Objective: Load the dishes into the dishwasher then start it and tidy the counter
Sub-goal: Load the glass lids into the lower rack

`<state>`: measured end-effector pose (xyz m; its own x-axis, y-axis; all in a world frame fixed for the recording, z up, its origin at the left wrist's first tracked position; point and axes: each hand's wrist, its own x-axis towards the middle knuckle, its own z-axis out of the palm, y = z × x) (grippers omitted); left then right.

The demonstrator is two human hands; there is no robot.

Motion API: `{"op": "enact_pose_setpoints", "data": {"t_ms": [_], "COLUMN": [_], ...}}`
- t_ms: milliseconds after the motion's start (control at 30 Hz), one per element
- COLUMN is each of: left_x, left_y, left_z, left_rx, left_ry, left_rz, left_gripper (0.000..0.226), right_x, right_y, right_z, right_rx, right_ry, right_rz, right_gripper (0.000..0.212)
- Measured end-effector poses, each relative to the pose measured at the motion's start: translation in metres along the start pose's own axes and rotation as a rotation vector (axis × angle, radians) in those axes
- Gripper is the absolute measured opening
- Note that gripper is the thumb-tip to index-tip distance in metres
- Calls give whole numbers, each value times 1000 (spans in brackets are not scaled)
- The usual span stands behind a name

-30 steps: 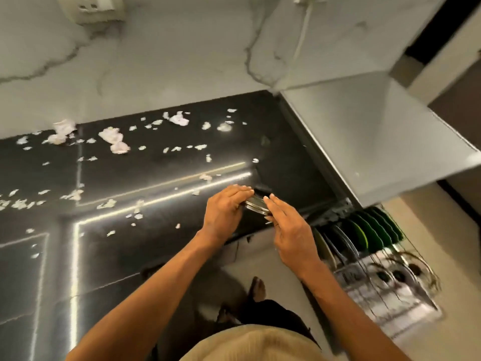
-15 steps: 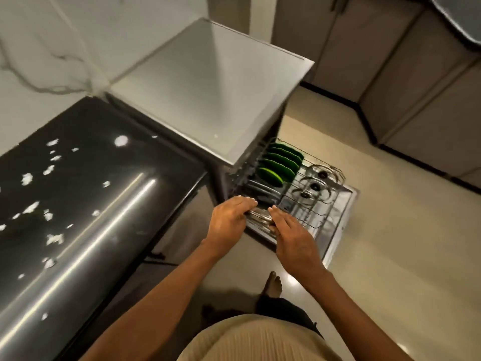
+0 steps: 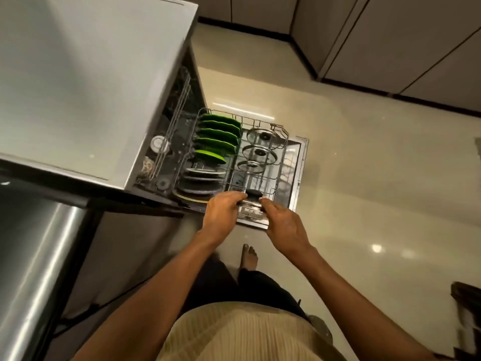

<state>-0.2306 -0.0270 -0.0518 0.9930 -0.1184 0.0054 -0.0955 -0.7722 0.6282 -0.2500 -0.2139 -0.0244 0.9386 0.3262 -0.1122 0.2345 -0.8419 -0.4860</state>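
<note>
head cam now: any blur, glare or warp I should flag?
Head view: motion smear on the steel counter at left and the right edge; ceiling-light glare spots on the floor; wide-angle bending of the dishwasher top; rack and both hands fairly sharp.

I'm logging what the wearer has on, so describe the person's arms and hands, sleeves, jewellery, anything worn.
Both forearms are bare right down to the left hand and right hand: no sleeves, gloves, watch or bracelets show, and no rings can be made out. Lower in view are a ribbed beige top and dark trousers.
</note>
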Motion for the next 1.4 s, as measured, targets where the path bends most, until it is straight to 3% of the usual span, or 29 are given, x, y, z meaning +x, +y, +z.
{"op": "enact_pose_setpoints", "data": {"t_ms": [267,600,867,1133,1400], "left_x": [74,150,186,204,191], "left_y": [-21,-86,-131,-178,-219], "left_z": [37,95,157,217,257], "left_rx": [38,86,38,173,214], "left_ry": [-318,-624,-609,-651,-677], "left_rz": [-204,-221,-294,-296,-355], "left_gripper": [31,32,35,48,51], "right_x": [60,120,166,188,187], "right_y": [51,100,151,196,206], "right_z": [28,94,150,216,260], "right_rx": [19,58,79,64,28], "right_ry": [-51,-52,-63,-130,-215], "right_rz": [163,342,402,445,453], "right_gripper": [54,59,54,59,49]}}
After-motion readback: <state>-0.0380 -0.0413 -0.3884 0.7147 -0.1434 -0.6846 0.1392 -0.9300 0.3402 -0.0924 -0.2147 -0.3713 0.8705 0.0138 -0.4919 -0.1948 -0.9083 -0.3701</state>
